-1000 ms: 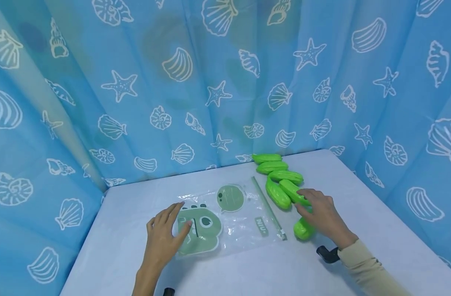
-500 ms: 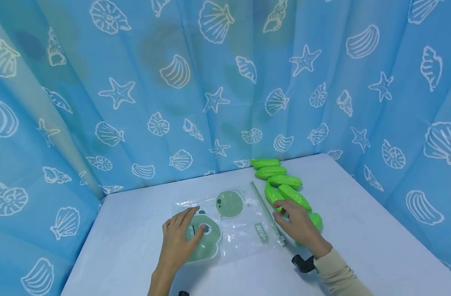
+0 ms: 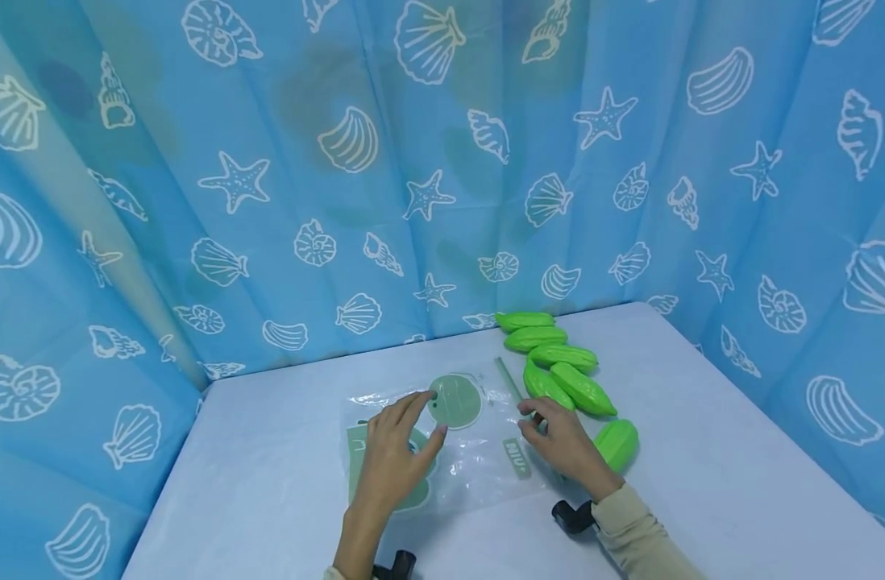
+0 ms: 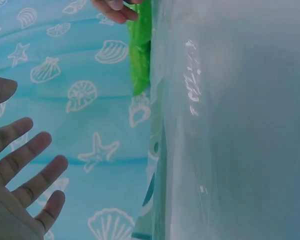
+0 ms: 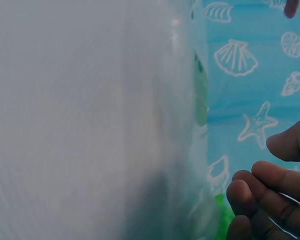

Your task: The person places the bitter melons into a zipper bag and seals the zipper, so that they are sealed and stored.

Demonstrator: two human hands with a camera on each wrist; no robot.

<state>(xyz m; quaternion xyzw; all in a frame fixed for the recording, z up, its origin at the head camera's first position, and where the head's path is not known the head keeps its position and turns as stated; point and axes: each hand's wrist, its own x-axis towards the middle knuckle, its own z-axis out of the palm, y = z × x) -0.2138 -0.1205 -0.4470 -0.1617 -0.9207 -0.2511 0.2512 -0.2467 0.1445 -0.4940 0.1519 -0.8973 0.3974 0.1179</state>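
Note:
A clear plastic zip bag (image 3: 471,471) with a green dinosaur print lies flat on the table, its green zip strip (image 3: 509,379) on the right side. My left hand (image 3: 395,453) hovers over the print with fingers spread and holds nothing. In the left wrist view the fingers of that left hand (image 4: 27,182) stand apart. Over the zip side is my right hand (image 3: 564,447), fingers loosely bent. The right wrist view shows a gap between thumb and fingers of the right hand (image 5: 267,197), nothing in it. It hides the strip's lower end.
Several bright green ridged vegetables (image 3: 583,391) form a line right of the bag, running to the back edge. One green vegetable (image 3: 618,445) lies close beside my right hand. A blue shell-print curtain (image 3: 384,201) surrounds the white table (image 3: 268,459).
My right hand has moved left from the vegetables to the bag's zip side. My left hand has moved right across the bag. The bag and vegetables look unmoved.

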